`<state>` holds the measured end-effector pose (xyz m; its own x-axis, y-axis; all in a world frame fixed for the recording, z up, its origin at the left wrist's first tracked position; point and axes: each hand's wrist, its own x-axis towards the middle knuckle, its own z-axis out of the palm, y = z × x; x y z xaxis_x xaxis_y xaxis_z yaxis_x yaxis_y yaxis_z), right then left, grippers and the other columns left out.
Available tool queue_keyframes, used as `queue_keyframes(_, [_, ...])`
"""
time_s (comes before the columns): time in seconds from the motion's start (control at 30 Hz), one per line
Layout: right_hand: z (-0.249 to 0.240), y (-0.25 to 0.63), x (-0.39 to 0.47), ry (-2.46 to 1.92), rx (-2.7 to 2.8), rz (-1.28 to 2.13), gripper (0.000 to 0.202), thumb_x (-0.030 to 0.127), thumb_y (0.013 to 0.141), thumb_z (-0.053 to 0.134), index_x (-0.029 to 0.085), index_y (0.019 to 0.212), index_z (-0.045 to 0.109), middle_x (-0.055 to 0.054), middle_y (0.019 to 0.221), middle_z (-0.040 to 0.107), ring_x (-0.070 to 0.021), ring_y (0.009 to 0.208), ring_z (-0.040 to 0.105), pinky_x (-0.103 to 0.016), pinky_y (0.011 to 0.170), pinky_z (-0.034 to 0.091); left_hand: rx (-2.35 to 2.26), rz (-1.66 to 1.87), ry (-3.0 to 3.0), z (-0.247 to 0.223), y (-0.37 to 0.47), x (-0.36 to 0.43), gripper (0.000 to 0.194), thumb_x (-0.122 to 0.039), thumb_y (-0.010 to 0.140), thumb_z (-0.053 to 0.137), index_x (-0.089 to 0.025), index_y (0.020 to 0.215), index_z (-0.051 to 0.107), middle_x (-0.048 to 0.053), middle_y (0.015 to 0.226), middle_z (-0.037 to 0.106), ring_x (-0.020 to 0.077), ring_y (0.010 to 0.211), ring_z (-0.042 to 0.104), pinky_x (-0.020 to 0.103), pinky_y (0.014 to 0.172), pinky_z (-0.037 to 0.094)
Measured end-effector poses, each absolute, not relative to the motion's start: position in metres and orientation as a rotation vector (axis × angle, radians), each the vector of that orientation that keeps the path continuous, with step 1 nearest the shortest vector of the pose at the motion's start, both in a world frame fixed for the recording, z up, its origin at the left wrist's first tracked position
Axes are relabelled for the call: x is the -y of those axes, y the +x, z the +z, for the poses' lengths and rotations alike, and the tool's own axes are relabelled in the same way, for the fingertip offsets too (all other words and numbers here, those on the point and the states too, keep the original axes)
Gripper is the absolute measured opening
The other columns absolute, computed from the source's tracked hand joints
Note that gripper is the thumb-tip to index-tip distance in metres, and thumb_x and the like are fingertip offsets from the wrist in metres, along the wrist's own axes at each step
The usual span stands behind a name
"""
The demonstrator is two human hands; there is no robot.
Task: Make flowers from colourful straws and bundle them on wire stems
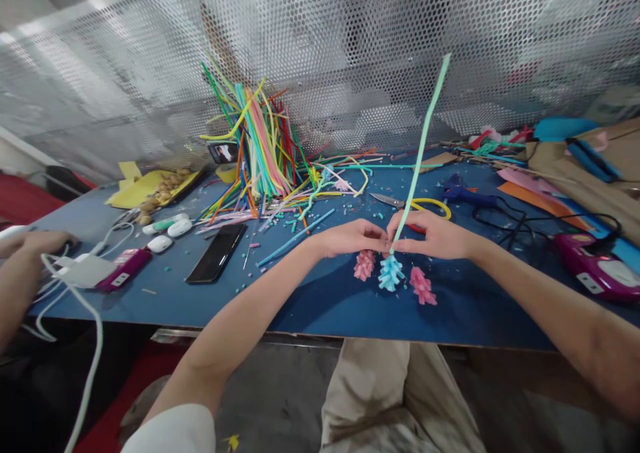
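Both my hands meet just above the front part of the blue table. My right hand (431,234) pinches a long pale green pipe cleaner (424,133) near its lower end; the rest of it rises upright. Below the fingertips is a light blue fuzzy piece (391,273), close to the green stem's lower end. My left hand (356,237) has its fingers closed at the same spot, touching the joint. Under its fingers sits a pink fuzzy piece (365,265). Another pink piece (423,286) lies on the table to the right.
Scissors (390,201) with yellow handles and a glue gun (457,190) lie behind my hands. A pipe cleaner bundle (260,146) stands at the back. Left are a phone (217,253), a power strip (124,270) and another person's hand (43,242). A purple power strip (597,266) is right.
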<state>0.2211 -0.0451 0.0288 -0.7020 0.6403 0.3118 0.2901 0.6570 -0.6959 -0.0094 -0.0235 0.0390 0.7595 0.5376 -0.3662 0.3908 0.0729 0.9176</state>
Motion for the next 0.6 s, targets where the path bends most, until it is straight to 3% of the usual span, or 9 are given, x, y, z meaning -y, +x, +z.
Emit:
queue_keyframes(0.13, [0.024,0.223,0.039,-0.858,2.220,0.772,0.016,0.037,0.089,0.066,0.022,0.091,0.070,-0.003,0.092,0.071,-0.0190,0.084,0.063,-0.034,0.080,0.049,-0.824,0.331,1.684,0.036,-0.009,0.020,0.042,-0.052,0.078,0.078,-0.016,0.097,0.068,-0.004,0.071,0.061,0.0059,0.052,0.052,0.019,0.049,0.040])
queue_keyframes(0.37, [0.021,0.220,0.038,-1.043,2.075,0.667,0.012,0.033,0.090,0.062,0.023,0.091,0.068,-0.001,0.086,0.071,-0.0183,0.077,0.062,-0.032,0.075,0.047,-0.843,0.516,1.689,0.029,-0.005,0.016,0.030,-0.044,0.090,0.066,-0.015,0.099,0.063,-0.002,0.064,0.061,0.0103,0.056,0.059,0.022,0.054,0.046])
queue_keyframes(0.5, [0.015,0.221,0.034,-1.156,2.110,0.501,0.013,0.032,0.091,0.060,0.024,0.091,0.070,-0.002,0.087,0.073,-0.0208,0.080,0.064,-0.034,0.076,0.048,-1.032,0.742,1.927,0.016,-0.004,0.008,0.019,-0.032,0.091,0.061,-0.016,0.101,0.063,0.002,0.088,0.069,0.0116,0.072,0.064,0.024,0.066,0.049])
queue_keyframes(0.6, [0.011,0.224,0.029,-1.225,2.096,0.425,0.014,0.032,0.092,0.060,0.024,0.091,0.072,-0.004,0.093,0.075,-0.0228,0.087,0.065,-0.037,0.082,0.049,-1.161,0.835,2.089,0.012,-0.006,0.005,0.012,-0.026,0.089,0.062,-0.017,0.097,0.062,0.001,0.091,0.068,0.0119,0.076,0.062,0.024,0.069,0.047])
